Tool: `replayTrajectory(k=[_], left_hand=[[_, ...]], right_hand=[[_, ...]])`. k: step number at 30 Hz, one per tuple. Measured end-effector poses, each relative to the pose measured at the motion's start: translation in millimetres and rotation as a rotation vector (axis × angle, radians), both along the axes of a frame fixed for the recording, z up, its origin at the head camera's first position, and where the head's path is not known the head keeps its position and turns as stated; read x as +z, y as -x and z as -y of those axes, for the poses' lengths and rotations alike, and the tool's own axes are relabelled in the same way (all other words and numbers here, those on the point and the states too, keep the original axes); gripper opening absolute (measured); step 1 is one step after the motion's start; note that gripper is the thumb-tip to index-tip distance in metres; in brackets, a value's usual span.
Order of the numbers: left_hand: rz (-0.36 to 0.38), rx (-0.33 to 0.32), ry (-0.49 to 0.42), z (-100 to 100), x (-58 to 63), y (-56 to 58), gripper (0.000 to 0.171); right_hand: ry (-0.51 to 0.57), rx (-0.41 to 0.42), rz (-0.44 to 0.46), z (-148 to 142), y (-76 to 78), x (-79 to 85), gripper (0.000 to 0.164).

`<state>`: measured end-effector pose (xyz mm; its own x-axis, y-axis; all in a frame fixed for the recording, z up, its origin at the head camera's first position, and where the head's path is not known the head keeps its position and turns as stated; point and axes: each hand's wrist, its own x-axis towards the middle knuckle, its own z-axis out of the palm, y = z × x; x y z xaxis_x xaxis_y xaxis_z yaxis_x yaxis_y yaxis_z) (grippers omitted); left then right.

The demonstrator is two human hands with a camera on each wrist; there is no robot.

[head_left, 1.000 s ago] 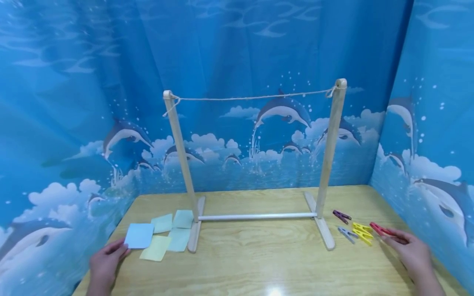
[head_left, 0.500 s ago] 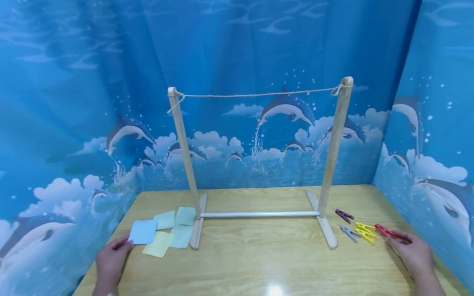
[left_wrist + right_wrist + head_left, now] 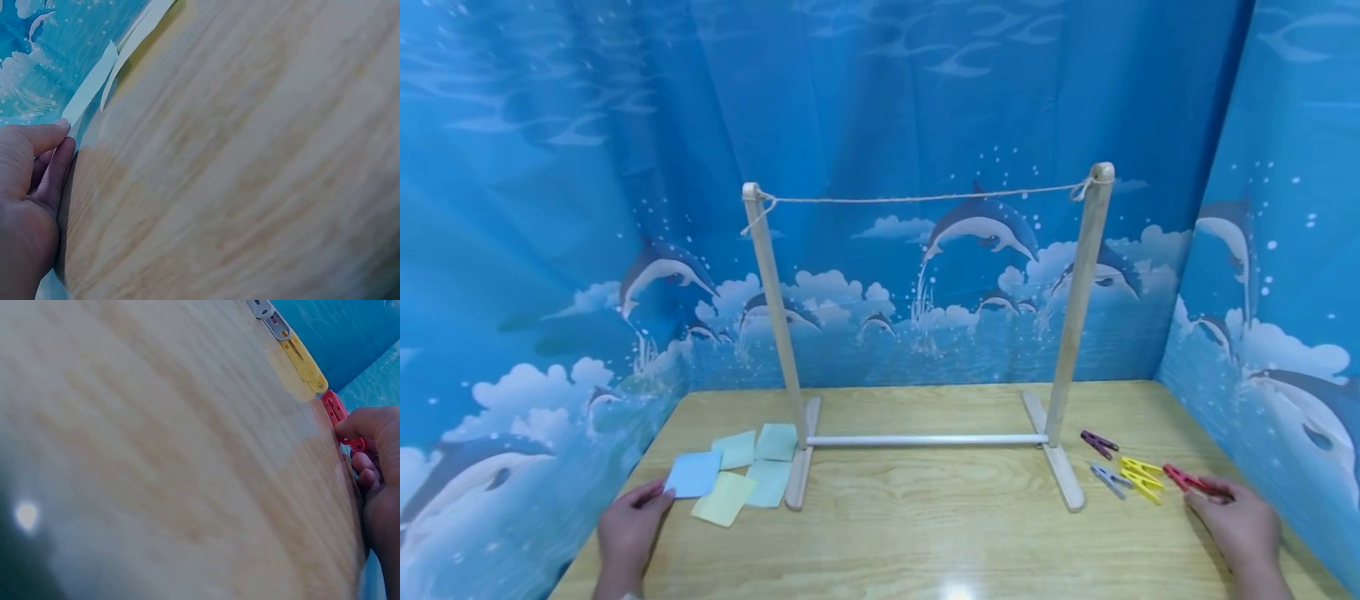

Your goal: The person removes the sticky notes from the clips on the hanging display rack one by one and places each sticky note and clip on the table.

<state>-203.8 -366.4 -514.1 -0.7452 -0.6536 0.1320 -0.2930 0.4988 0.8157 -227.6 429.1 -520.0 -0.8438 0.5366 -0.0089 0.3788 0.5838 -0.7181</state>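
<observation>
My left hand (image 3: 634, 523) pinches the near left corner of a blue square paper note (image 3: 693, 475) between thumb and fingers. In the left wrist view the note (image 3: 92, 84) tilts up from the thumb tip. Beside it lie a yellow note (image 3: 724, 498) and several pale green notes (image 3: 767, 482). On the right side, my right hand (image 3: 1238, 521) grips a red clothespin (image 3: 1186, 479) by one end. Close to its tip lie yellow clothespins (image 3: 1141, 479), a grey clothespin (image 3: 1109, 480) and a dark purple clothespin (image 3: 1099, 443). In the right wrist view the red clothespin (image 3: 334, 407) points away from my thumb.
A wooden frame with two posts (image 3: 1078, 308) stands mid-table, a string (image 3: 917, 199) tied between their tops. A white rod (image 3: 925, 440) joins its feet. Blue dolphin-print curtains (image 3: 865, 100) enclose the back and sides of the wooden table (image 3: 917, 525).
The view has shifted slightly, moving the whole scene a little to the right. Both hands keep their hold on the blue note and the red clothespin, with little other movement.
</observation>
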Motion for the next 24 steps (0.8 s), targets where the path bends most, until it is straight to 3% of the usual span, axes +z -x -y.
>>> replayTrajectory(k=[7, 11, 16, 21, 24], left_hand=[[0.050, 0.082, -0.125, -5, 0.6, 3.1, 0.045], [0.038, 0.112, -0.176, -6, -0.3, -0.3, 0.047], [-0.070, 0.115, -0.295, -7, 3.3, -7.5, 0.047], [-0.234, 0.050, -0.498, -12, 13.1, -17.8, 0.030], [-0.260, 0.009, -0.546, -18, 20.2, -24.9, 0.027]], right_hand=[[-0.054, 0.030, -0.028, 0, 1.7, 3.8, 0.055], [0.005, 0.019, 0.007, -1, 1.0, 2.5, 0.067], [0.107, -0.013, 0.006, -3, -1.4, 4.5, 0.078], [0.130, 0.024, -0.073, 5, -9.7, 11.0, 0.078], [0.143, 0.064, -0.084, 14, -17.0, 14.4, 0.079]])
